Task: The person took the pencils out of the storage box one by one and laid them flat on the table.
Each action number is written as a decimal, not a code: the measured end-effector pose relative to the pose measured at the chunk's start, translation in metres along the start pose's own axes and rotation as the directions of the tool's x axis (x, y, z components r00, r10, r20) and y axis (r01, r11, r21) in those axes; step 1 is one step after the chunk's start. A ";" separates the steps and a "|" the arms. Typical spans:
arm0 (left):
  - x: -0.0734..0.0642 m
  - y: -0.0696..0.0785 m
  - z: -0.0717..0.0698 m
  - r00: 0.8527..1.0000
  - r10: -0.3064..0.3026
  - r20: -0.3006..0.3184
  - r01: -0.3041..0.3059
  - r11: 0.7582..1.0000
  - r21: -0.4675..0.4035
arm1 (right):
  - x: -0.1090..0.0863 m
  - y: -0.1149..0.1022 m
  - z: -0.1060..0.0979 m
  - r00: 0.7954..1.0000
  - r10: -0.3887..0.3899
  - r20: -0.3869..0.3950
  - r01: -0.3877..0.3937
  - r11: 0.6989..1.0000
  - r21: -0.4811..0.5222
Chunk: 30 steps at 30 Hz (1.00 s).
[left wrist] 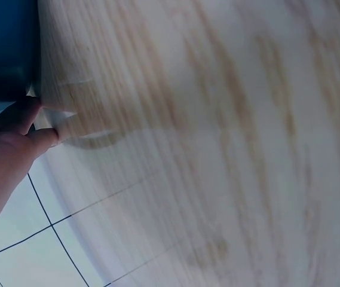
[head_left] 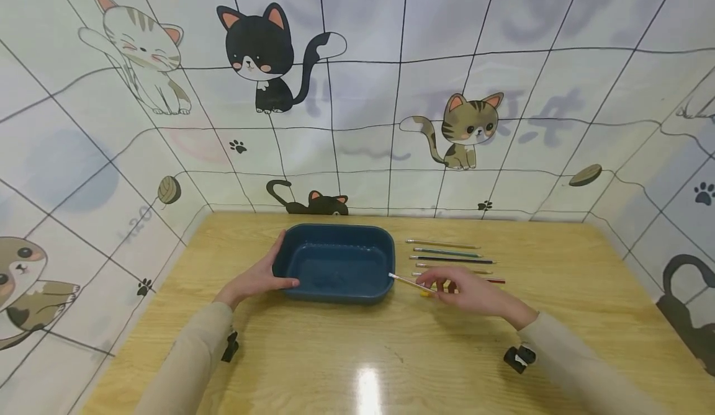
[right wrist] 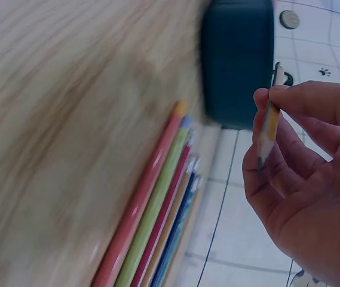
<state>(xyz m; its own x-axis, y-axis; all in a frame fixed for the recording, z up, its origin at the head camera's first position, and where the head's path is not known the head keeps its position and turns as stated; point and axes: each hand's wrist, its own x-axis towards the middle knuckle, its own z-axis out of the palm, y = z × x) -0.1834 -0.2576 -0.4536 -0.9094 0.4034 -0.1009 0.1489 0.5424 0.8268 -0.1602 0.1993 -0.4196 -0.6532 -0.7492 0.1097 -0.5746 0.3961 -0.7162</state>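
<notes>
A dark blue rectangular bin (head_left: 335,298) stands on the wooden table, its inside bare. My left hand (head_left: 261,280) grips its left end, thumb along the front rim and fingers round the side; in the left wrist view the hand (left wrist: 20,134) is at the bin's wall (left wrist: 5,54). Between thumb and fingertips, my right hand (head_left: 472,292) pinches a pencil (head_left: 409,281). The pencil's far end is at the bin's right rim. The right wrist view shows its yellow body (right wrist: 270,122), with the sharpened point toward the palm.
Right of the bin, several pencils lie side by side, among them a dark one (head_left: 452,258), a thick red one (right wrist: 141,194) and a green one (right wrist: 155,202). A cloth wall (head_left: 363,92) printed with cats and grid lines encloses the table's back and sides.
</notes>
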 end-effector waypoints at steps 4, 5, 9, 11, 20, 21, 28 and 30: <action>0.000 0.000 -0.002 1.000 -0.002 -0.002 0.002 1.000 0.001 | -0.011 0.006 -0.004 1.000 0.007 -0.003 -0.007 0.999 -0.033; 0.000 -0.001 -0.003 1.000 -0.005 -0.003 0.005 1.000 0.000 | -0.013 0.007 -0.005 1.000 0.015 -0.001 -0.015 0.999 -0.035; -0.001 -0.002 -0.004 1.000 0.001 -0.011 -0.001 1.000 -0.003 | -0.022 0.010 -0.006 0.999 0.041 0.003 -0.041 0.999 -0.032; -0.001 -0.002 -0.004 1.000 0.001 -0.015 -0.001 1.000 -0.004 | -0.026 0.012 -0.006 0.999 0.045 -0.003 -0.045 0.998 -0.036; -0.001 0.001 -0.005 1.000 -0.016 -0.014 0.016 1.000 0.026 | -0.043 0.021 -0.006 0.997 0.075 -0.021 -0.078 0.988 -0.136; 0.000 0.000 -0.005 1.000 -0.019 -0.016 0.019 0.999 0.034 | -0.044 0.023 -0.006 0.997 0.072 -0.023 -0.075 0.986 -0.152; 0.006 -0.001 -0.004 0.999 -0.037 -0.021 0.039 0.997 0.071 | -0.053 0.034 0.000 0.998 0.024 -0.053 -0.038 0.960 -0.277; 0.006 0.000 -0.003 0.999 -0.038 -0.016 0.039 0.996 0.075 | -0.054 0.036 0.001 0.998 0.018 -0.060 -0.035 0.951 -0.307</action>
<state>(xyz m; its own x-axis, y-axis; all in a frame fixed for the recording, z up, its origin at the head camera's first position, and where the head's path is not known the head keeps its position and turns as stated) -0.1905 -0.2577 -0.4524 -0.9206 0.3707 -0.1230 0.1424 0.6117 0.7782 -0.1451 0.2540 -0.4518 -0.6915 -0.7091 0.1381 -0.6749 0.5659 -0.4735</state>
